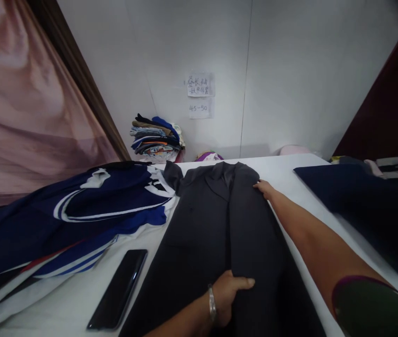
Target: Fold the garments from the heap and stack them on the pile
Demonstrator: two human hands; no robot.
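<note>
A dark grey jacket (199, 234) lies lengthwise on the white table, collar at the far end and one sleeve laid over its front. My left hand (229, 292), with a silver bracelet at the wrist, grips the near part of that sleeve, thumb on top and the other fingers hidden under the cloth. Farther away, my right hand (264, 188) pinches the jacket's right shoulder edge. The other sleeve's end bunches up beside the collar on the left.
Navy and white garments (90, 196) are heaped on the left. A black phone (119, 290) lies beside the jacket. On the right is dark navy cloth (353, 196). Folded clothes (156, 135) are stacked by the wall (283, 84), which bears paper notes (200, 93).
</note>
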